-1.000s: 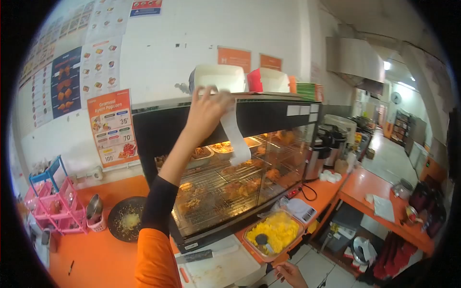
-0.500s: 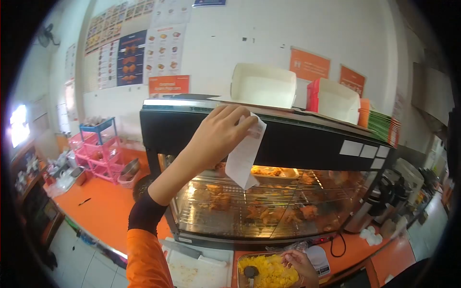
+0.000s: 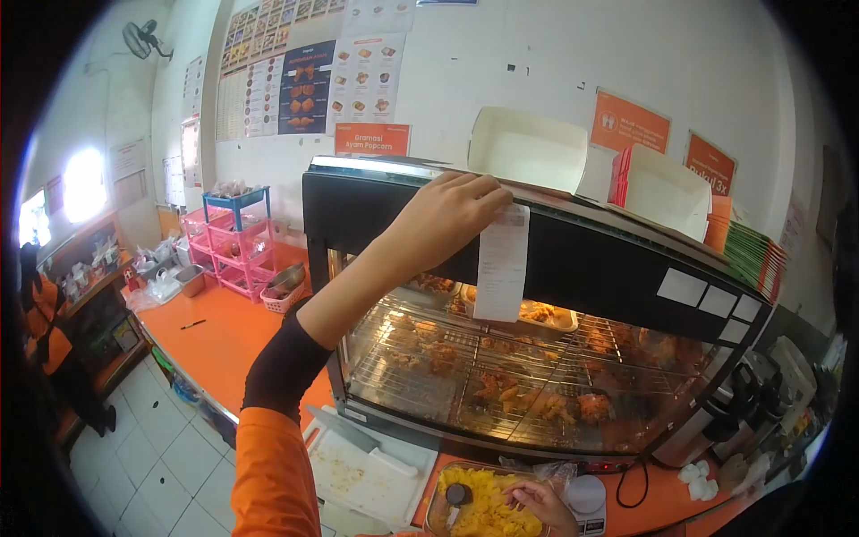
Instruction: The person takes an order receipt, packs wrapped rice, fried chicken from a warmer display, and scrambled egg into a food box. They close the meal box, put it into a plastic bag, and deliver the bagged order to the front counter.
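Since the earlier frame, the paper receipt (image 3: 503, 268) has gone from sagging with a curled end to hanging straight against the dark front panel of a heated food display cabinet (image 3: 394, 215). The person's left hand (image 3: 456, 210) is at the cabinet's upper front edge, fingers bent closed over the receipt's top end. The right hand (image 3: 537, 503) is low in the view, half open with loosely curled fingers and nothing seen in it; it is over a tray (image 3: 433, 512) of yellow food (image 3: 490, 483), and whether it touches the food cannot be told. A black scoop (image 3: 458, 495) rests in the food. To the left, a white-handled knife (image 3: 394, 463) lies on a white cutting board (image 3: 344, 488). Behind the cabinet's glass, fried chicken pieces (image 3: 595, 407) sit on wire racks. An open paper food box (image 3: 528, 148) stands on top. Further left, the orange worktop (image 3: 192, 353) carries a pen (image 3: 192, 324) and a pink tiered rack (image 3: 234, 246).
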A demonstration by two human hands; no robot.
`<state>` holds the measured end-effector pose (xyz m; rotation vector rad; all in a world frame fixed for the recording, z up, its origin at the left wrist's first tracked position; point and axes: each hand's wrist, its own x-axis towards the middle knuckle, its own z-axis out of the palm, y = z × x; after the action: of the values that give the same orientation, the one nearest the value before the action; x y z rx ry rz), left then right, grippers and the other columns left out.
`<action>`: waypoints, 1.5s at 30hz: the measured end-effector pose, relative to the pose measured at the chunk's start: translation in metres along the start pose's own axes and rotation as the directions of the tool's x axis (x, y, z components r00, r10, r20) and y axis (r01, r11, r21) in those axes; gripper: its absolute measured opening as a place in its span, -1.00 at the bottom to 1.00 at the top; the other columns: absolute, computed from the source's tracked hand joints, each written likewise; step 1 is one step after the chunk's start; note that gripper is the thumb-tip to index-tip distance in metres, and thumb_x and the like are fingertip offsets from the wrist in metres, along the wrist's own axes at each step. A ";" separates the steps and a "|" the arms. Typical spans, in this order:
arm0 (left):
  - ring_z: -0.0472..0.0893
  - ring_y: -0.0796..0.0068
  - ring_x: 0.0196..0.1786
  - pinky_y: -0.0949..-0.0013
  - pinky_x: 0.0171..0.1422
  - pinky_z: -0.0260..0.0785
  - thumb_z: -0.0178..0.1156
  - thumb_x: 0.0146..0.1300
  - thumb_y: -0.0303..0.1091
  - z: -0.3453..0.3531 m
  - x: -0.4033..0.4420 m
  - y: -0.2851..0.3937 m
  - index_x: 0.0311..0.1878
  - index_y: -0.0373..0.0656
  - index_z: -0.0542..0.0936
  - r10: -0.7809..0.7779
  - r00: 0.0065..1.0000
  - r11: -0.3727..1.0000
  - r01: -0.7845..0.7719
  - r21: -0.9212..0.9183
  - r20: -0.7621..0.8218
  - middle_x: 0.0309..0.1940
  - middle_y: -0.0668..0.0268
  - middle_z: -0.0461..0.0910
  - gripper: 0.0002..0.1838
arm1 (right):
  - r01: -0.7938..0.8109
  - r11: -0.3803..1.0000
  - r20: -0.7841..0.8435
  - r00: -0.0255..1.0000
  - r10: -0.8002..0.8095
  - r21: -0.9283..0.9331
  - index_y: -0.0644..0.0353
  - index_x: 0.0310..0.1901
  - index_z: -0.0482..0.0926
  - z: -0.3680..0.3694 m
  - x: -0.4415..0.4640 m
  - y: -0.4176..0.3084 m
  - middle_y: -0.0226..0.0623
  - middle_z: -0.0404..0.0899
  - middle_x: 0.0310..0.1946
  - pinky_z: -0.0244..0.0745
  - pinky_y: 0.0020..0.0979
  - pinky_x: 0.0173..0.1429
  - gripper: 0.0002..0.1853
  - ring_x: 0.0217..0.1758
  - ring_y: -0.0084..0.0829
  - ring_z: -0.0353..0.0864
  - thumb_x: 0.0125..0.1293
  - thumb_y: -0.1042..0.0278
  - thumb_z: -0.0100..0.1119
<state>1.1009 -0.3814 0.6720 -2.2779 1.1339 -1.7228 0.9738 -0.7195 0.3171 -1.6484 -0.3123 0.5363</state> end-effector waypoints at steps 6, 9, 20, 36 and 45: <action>0.59 0.25 -0.04 0.22 0.11 0.43 0.24 0.11 -0.44 0.000 0.005 0.009 -0.10 -0.17 0.54 -0.031 0.999 0.999 0.030 0.016 0.027 -0.17 0.27 0.60 -0.74 | 0.008 1.000 0.008 1.000 -0.008 -0.016 0.28 0.02 0.55 -0.010 -0.007 0.006 -0.32 0.60 -0.26 0.47 -0.48 -0.10 -0.69 -0.23 -0.54 0.55 0.47 0.22 -0.02; 0.58 0.23 -0.02 0.22 0.11 0.42 0.23 0.12 -0.44 0.001 0.005 0.008 -0.09 -0.19 0.53 -0.025 0.999 0.999 0.024 0.030 0.042 -0.14 0.24 0.58 -0.74 | 0.007 1.000 0.011 1.000 -0.007 0.003 0.28 0.03 0.54 -0.013 -0.008 0.010 -0.33 0.59 -0.25 0.46 -0.48 -0.09 -0.68 -0.22 -0.54 0.54 0.47 0.22 -0.03; 0.46 0.05 0.10 0.10 0.25 0.28 0.14 0.25 -0.25 0.013 0.004 0.037 0.18 -0.36 0.38 -0.024 0.994 0.999 0.019 0.050 0.110 0.09 0.01 0.39 -0.49 | 0.123 0.991 0.117 0.985 -0.127 0.044 0.25 0.08 0.52 -0.010 -0.009 -0.006 -0.33 0.56 -0.19 0.47 -0.42 0.01 -0.68 -0.12 -0.51 0.55 0.49 0.22 -0.07; 0.53 0.13 -0.05 0.16 0.05 0.40 0.07 0.32 -0.10 -0.006 0.045 0.073 0.12 -0.24 0.45 -0.256 0.960 0.966 0.259 -0.009 0.116 -0.19 0.09 0.50 -0.55 | 0.498 0.700 0.138 0.852 -0.505 -0.512 0.26 -0.04 0.54 -0.046 -0.052 -0.181 -0.31 0.60 -0.22 0.47 -0.43 -0.06 -0.71 -0.17 -0.49 0.57 0.44 0.19 0.02; 0.57 0.12 0.03 0.18 0.08 0.43 0.21 0.22 -0.26 0.046 0.149 0.132 0.09 -0.19 0.52 0.056 0.983 0.935 -0.113 -0.335 -0.175 -0.01 0.07 0.57 -0.61 | 0.412 0.185 -0.008 0.394 -0.919 -0.892 0.28 -0.21 0.51 -0.060 -0.036 -0.266 -0.15 0.53 -0.29 0.48 -0.27 -0.16 -0.88 -0.21 -0.17 0.59 0.21 0.49 0.16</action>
<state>1.0880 -0.5811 0.7131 -2.2545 1.6613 -1.8289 1.0007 -0.7488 0.5890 -2.1243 -0.9377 -1.0674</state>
